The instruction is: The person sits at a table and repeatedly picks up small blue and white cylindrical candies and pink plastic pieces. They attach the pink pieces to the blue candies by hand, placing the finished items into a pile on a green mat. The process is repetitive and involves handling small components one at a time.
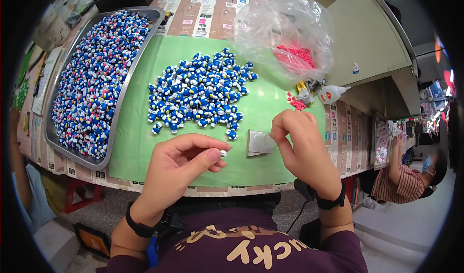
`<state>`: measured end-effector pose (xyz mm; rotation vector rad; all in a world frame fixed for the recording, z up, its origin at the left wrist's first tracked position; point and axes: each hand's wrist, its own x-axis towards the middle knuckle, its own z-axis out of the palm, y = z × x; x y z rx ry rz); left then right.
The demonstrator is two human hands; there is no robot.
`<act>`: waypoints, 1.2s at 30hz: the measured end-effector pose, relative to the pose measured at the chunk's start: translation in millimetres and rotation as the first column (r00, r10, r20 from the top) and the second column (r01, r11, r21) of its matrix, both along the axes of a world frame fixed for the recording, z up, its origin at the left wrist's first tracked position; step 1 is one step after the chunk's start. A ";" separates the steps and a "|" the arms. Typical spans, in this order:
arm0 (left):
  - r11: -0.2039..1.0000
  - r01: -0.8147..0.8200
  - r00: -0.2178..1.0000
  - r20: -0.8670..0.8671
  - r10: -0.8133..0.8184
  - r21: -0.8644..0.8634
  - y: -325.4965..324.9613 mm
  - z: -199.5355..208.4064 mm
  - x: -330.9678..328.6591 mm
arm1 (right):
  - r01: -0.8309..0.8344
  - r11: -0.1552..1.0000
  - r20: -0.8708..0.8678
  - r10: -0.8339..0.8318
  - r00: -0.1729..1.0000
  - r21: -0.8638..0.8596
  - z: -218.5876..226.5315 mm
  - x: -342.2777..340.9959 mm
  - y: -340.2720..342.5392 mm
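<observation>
My left hand [186,164] pinches a small white plastic piece [223,153] between thumb and fingertips; most of it is hidden by the fingers. My right hand [307,150] is closed in a pinch beside a small whitish block [260,143] on the green mat [208,169]. What its fingertips hold, if anything, is too small to make out. Beyond my left hand lies a loose heap of small blue-and-white figures [198,92] with yellow details. Past my right hand are a few loose pink pieces [296,102].
A metal tray [107,163] full of similar figures stands at left. At the far right of the mat, a clear plastic bag [261,19] holds pink pieces, near a white squeeze bottle [331,94] and a crumpled foil tube [305,92]. A beige cabinet [362,31] borders the right; another person [408,176] sits beyond.
</observation>
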<state>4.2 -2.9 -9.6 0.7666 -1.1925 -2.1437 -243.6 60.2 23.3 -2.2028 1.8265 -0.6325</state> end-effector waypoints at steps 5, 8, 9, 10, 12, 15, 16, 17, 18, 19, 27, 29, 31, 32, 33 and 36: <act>0.997 -0.055 0.998 -0.046 0.053 -0.046 3.0 5.7 -12.0 | 0.103 0.987 0.343 -0.141 0.929 0.126 11.0 7.8 7.9; 0.999 -0.054 0.996 -0.065 0.054 0.004 5.6 10.4 -17.6 | 0.087 0.986 0.657 -0.158 0.737 0.140 18.1 21.9 13.9; 0.998 -0.053 0.996 -0.065 0.055 0.026 7.0 11.7 -19.6 | 0.065 0.989 0.746 -0.145 0.650 0.135 18.7 27.2 14.7; 0.998 -0.064 0.993 -0.103 0.064 0.003 8.9 11.3 -22.4 | 0.000 0.996 0.750 -0.063 0.659 0.084 18.2 30.2 14.6; 0.995 -0.089 0.981 -0.179 0.080 -0.040 13.9 7.6 -28.2 | 0.008 0.995 0.821 -0.084 0.565 0.096 20.0 44.6 17.5; 0.984 -0.145 0.972 -0.201 0.122 -0.104 16.8 6.8 -33.2 | 0.012 1.000 0.806 -0.022 0.592 0.019 18.3 47.2 19.2; 0.982 -0.146 0.971 -0.208 0.119 -0.119 17.2 6.3 -33.1 | 0.029 1.000 0.809 -0.009 0.588 -0.010 15.5 50.0 19.1; 0.980 -0.147 0.970 -0.215 0.117 -0.134 17.8 6.1 -32.7 | 0.046 0.998 0.811 0.005 0.585 -0.039 14.1 51.9 19.5; 0.978 -0.148 0.969 -0.221 0.114 -0.148 18.5 6.4 -32.1 | 0.049 0.998 0.756 0.000 0.655 -0.042 14.1 52.1 20.2; 0.970 -0.179 0.965 -0.222 0.140 -0.166 20.3 6.9 -32.6 | 0.052 0.998 0.693 -0.007 0.721 -0.044 14.2 51.7 21.2; 0.657 -0.222 0.962 -0.051 0.269 -0.721 20.8 13.9 -25.7 | 0.107 0.994 0.800 -0.057 0.597 -0.009 5.1 64.9 22.8; 0.614 -0.200 0.968 -0.058 0.244 -0.763 18.5 11.8 -20.6 | 0.057 0.997 0.816 -0.082 0.573 0.061 4.1 59.6 21.2; 0.583 -0.171 0.976 -0.055 0.211 -0.795 15.6 11.2 -15.1 | -0.009 0.986 0.817 -0.131 0.561 0.165 10.8 55.2 19.8; 0.572 -0.153 0.980 -0.049 0.193 -0.806 13.7 13.6 -11.7 | -0.042 0.975 0.816 -0.158 0.557 0.217 13.7 51.3 19.2; 0.562 -0.135 0.984 -0.043 0.175 -0.816 11.5 15.4 -6.9 | 0.000 0.983 0.783 -0.145 0.605 0.182 13.9 43.2 18.8; 0.447 -0.297 0.903 -0.097 0.418 -0.844 -3.1 10.9 24.5 | 0.216 0.973 0.638 -0.217 0.739 0.080 18.2 -0.5 23.0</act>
